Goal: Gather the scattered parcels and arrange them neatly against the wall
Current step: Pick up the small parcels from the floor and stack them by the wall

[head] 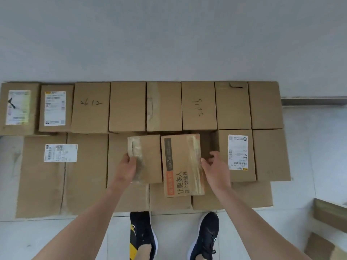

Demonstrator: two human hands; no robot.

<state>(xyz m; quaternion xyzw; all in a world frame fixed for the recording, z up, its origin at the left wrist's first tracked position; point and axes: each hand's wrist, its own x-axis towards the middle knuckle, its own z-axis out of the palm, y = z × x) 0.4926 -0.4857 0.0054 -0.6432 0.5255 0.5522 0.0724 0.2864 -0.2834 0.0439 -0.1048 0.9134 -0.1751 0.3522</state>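
Note:
Brown cardboard parcels lie packed in rows against the pale wall. On top of the middle row sit two smaller ones side by side: a taped parcel and a printed parcel with orange and black print. My left hand grips the taped parcel's left edge. At the printed parcel's right edge, my right hand holds on with thumb and curled fingers. The two parcels touch each other.
The back row of several parcels stands flush to the wall. A large labelled parcel lies at the left, and another labelled parcel at the right. More cardboard sits at the lower right. My shoes stand on the tiled floor.

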